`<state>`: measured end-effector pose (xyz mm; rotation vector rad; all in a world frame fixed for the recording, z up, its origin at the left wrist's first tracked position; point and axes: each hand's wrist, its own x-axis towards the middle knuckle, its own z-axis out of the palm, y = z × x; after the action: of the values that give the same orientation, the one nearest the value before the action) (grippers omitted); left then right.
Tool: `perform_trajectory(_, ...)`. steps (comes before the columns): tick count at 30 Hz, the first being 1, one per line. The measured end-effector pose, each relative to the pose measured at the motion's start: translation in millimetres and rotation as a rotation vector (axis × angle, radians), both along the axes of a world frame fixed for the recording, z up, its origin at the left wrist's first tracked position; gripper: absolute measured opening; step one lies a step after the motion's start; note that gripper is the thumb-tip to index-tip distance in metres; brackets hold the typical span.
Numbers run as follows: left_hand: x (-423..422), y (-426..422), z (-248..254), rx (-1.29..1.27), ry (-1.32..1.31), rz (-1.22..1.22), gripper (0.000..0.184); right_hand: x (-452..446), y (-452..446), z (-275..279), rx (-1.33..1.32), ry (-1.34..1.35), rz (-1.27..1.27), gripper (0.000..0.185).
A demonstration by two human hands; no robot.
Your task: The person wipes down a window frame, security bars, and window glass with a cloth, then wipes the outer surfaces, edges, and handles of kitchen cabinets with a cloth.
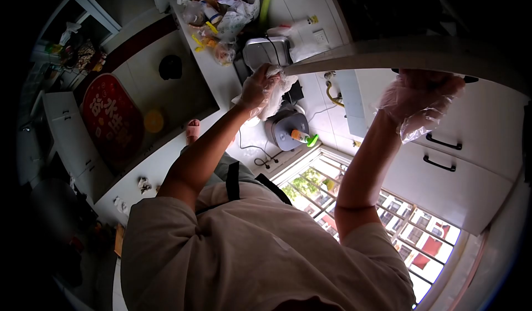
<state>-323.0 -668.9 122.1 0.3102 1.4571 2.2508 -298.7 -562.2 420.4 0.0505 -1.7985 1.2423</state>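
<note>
My left hand (256, 92), in a clear plastic glove, is closed around a crumpled white cloth (275, 97). It is at the left end of a pale cabinet door (343, 59) seen nearly edge-on; I cannot tell whether the cloth touches it. My right hand (421, 100), also in a loose clear glove, is raised to the same door's underside, at a black handle (471, 79). Its fingers curl around the handle and partly hide it. Below and right of that hand are white cabinet fronts (471, 161) with black bar handles (439, 163).
Under my left hand, the counter bears a metal basin (266, 51), a dark grey appliance (286, 129) with a cord, and an orange bottle with green top (303, 137). Bags and a basket (208, 3) crowd its far end. A barred window (415, 228) and red floor mat (111, 114) also show.
</note>
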Motion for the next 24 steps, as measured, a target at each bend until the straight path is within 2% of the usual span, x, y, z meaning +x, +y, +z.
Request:
perform_trajectory(1, -1, 0, 2, 0.031, -0.035, 0.013, 0.021, -2, -4, 0, -0.001, 0.019, -0.009, 0.081)
perform_trajectory(2, 0, -2, 4, -0.046, -0.010, 0.000, 0.021, -2, -5, 0, 0.000, 0.023, -0.017, 0.082)
perform_trajectory(4, -5, -16, 42, -0.196, 0.040, -0.023, 0.020, -2, -6, 0, 0.009, 0.019, -0.029, 0.084)
perform_trajectory(7, -9, -16, 63, -0.192, 0.368, 0.025, 0.017, -5, -11, 3, -0.006, 0.017, -0.093, 0.086)
perform_trajectory(8, -13, -15, 69, -0.143, 0.442, 0.003, 0.017, -5, -11, 4, -0.009, 0.019, -0.094, 0.086)
perform_trajectory(11, -19, -10, 104, -0.202, 0.731, 0.089, 0.023, -5, -9, 2, -0.021, 0.034, -0.074, 0.082)
perform_trajectory(12, -20, -9, 115, -0.231, 0.769, 0.095, 0.028, -7, -10, 3, -0.038, 0.038, -0.083, 0.080)
perform_trajectory(16, -36, -10, 172, -0.129, 0.830, -0.016, 0.021, -8, -16, 6, -0.149, -0.009, -0.225, 0.073)
perform_trajectory(20, -43, -10, 169, -0.157, 0.989, 0.091, 0.012, -4, -5, 0, -0.005, 0.068, 0.008, 0.068)
perform_trajectory(24, -33, -18, 108, -0.125, 0.632, -0.084, 0.010, 0, 2, 0, 0.031, 0.020, 0.009, 0.078)
